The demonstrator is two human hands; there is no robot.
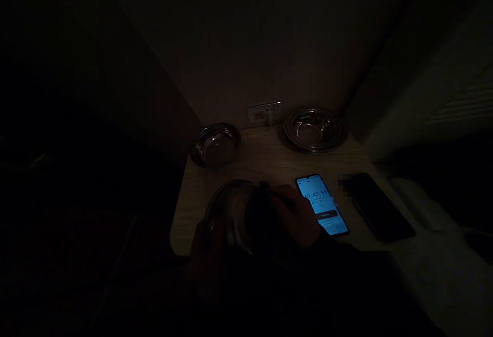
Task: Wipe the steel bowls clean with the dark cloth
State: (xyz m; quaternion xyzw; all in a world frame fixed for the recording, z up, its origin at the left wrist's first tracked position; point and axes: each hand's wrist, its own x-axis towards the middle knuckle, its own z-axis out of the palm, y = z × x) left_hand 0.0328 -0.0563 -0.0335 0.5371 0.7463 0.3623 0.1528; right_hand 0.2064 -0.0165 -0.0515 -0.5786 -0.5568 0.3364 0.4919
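On the table edge [185,193], both hands' grip encloses a steel bowl [227,208].

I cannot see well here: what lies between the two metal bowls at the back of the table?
In the head view, a wall socket sits between the left bowl and right bowl.

Shiny metal bowl [216,145] catching dim light, polished metal plate [315,129] gleaming, pale matt wood-look tabletop [269,162], glossy glass on the lit phone [322,204]
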